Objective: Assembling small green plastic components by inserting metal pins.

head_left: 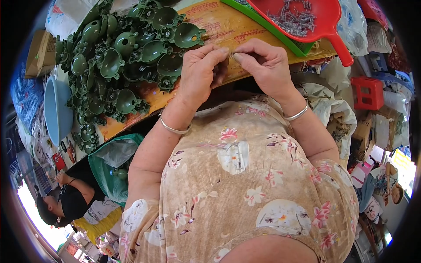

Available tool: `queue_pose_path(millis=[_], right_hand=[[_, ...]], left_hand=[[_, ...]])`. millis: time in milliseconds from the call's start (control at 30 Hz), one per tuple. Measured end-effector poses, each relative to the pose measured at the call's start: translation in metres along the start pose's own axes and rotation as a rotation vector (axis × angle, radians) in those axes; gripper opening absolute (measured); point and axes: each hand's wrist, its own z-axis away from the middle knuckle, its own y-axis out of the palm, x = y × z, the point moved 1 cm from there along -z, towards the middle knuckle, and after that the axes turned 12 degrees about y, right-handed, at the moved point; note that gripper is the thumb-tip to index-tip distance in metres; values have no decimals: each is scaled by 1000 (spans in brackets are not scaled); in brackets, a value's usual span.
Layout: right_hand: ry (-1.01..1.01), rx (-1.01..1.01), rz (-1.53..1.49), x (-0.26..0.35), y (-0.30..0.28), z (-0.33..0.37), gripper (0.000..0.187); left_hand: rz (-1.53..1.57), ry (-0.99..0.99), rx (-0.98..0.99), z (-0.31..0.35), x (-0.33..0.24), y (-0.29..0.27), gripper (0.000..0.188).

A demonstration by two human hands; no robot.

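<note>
My left hand point(199, 72) and my right hand point(267, 65) meet over the near edge of the table, thumbs and fingertips pinched close together. Between the fingertips is a tiny thin metal piece point(232, 55), too small to make out fully. Beside my left hand lies a large heap of dark green plastic half-shell parts point(109, 63), round and hollow with small tabs. Beyond my right hand, a red dustpan-like scoop point(324, 17) holds many small silvery metal pieces point(294, 19), which look like little springs. The scoop rests over a green tray point(302, 49).
A yellow-brown taped board point(210, 22) covers the table. On the left are a blue basin point(57, 111) and a green plastic bag point(98, 168). A red stool point(367, 93) stands at the right. A person in black point(79, 195) sits at lower left, another person point(388, 184) at lower right.
</note>
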Motion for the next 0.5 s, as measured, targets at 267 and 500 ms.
queue_pose_path(millis=[267,500], right_hand=[[348,23,-487,-1,-3,-4,7],[132,-105,-208,-6,3,-4,4]], left_hand=[[128,63,-137,-1,1,14,21],[-30,213,-58,-4,10,7,16]])
